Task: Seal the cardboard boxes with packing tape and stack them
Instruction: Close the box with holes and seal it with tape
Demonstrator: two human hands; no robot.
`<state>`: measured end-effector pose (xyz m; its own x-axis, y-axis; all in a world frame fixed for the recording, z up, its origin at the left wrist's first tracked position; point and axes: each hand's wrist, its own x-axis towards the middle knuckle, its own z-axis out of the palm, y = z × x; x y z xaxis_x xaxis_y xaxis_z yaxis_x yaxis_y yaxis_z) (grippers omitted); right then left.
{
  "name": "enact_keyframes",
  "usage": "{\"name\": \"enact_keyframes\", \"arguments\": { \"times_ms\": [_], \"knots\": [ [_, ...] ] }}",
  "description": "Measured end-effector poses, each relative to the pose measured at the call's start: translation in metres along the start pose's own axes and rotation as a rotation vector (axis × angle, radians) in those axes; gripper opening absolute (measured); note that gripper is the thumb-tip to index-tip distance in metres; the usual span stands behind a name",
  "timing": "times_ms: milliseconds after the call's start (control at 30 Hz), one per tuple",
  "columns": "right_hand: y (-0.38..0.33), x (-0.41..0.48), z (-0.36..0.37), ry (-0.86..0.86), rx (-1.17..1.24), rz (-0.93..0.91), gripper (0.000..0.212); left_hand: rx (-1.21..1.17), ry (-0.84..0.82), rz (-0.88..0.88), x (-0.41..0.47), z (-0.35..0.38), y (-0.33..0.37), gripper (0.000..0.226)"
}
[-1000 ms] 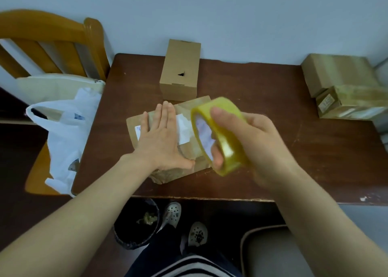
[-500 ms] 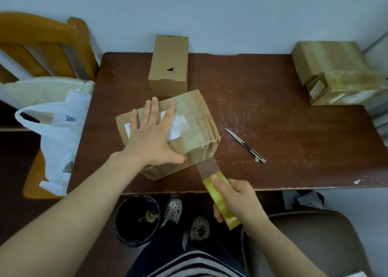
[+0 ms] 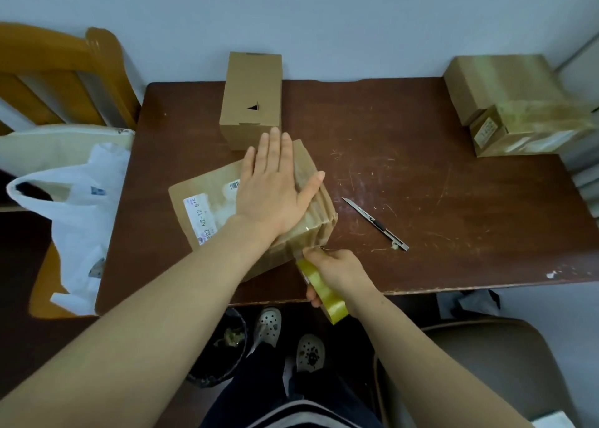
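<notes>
A worn cardboard box (image 3: pixel 207 207) with a white shipping label lies near the front of the brown table (image 3: pixel 421 181). My left hand (image 3: pixel 275 181) presses flat on its top, fingers straight. My right hand (image 3: pixel 337 272) grips a yellow roll of packing tape (image 3: pixel 324 291) at the table's front edge, held against the box's near right corner. A taller plain cardboard box (image 3: pixel 251 98) stands behind it by the wall. Two taped boxes (image 3: pixel 515 103) are stacked at the table's far right corner.
A utility knife (image 3: pixel 376 224) lies on the table right of the box. A wooden chair (image 3: pixel 61 80) with a white plastic bag (image 3: pixel 77 220) stands at the left. A dark bin (image 3: pixel 220 353) sits under the table, and a padded seat (image 3: pixel 479 369) is at lower right.
My right hand brought the tape roll down over the box's front, then back up against its near corner. My left hand slid across the box top to the right.
</notes>
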<state>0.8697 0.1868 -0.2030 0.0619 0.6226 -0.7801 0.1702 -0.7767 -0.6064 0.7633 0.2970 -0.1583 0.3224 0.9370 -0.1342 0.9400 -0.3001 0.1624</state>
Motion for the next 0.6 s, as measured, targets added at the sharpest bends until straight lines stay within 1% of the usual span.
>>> {"name": "enact_keyframes", "arguments": {
  "times_ms": [67, 167, 200, 267, 300, 367, 400, 433, 500, 533, 567, 600],
  "knots": [
    [-0.005, 0.005, -0.001, 0.012, 0.04, 0.007, 0.032, -0.02, 0.002, 0.004, 0.003, 0.0, -0.005, 0.087],
    [-0.012, 0.009, 0.0, -0.002, 0.062, 0.034, 0.033, -0.004, 0.091, 0.087, -0.025, 0.008, 0.004, 0.086],
    [-0.015, 0.01, 0.0, -0.009, 0.055, 0.037, 0.033, -0.004, 0.078, 0.106, -0.032, 0.01, 0.01, 0.086],
    [-0.016, 0.012, 0.0, -0.005, 0.054, 0.047, 0.033, -0.049, -0.01, 0.112, -0.037, 0.008, 0.015, 0.088],
    [-0.015, 0.013, 0.001, 0.005, 0.064, 0.047, 0.034, -0.086, -0.062, 0.123, -0.034, 0.003, 0.013, 0.093],
    [-0.01, 0.014, 0.001, 0.066, 0.067, 0.018, 0.043, -0.142, -0.16, 0.173, -0.034, -0.01, -0.004, 0.111],
    [-0.008, 0.015, 0.001, 0.125, 0.047, -0.001, 0.053, -0.118, -0.186, 0.193, -0.038, -0.015, -0.018, 0.12],
    [-0.007, 0.014, 0.0, 0.184, 0.02, -0.01, 0.068, -0.051, -0.201, 0.184, -0.045, -0.018, -0.036, 0.128],
    [-0.007, 0.011, -0.001, 0.257, -0.025, -0.056, 0.093, 0.089, -0.282, 0.07, -0.063, -0.023, -0.071, 0.136],
    [-0.008, 0.01, -0.002, 0.27, -0.058, -0.113, 0.099, 0.093, -0.338, 0.004, -0.068, -0.026, -0.085, 0.138],
    [-0.011, 0.008, -0.004, 0.259, -0.093, -0.179, 0.096, 0.051, -0.379, -0.038, -0.07, -0.029, -0.094, 0.139],
    [-0.015, 0.006, -0.005, 0.236, -0.105, -0.24, 0.087, -0.009, -0.402, -0.051, -0.07, -0.03, -0.099, 0.139]
  ]
}}
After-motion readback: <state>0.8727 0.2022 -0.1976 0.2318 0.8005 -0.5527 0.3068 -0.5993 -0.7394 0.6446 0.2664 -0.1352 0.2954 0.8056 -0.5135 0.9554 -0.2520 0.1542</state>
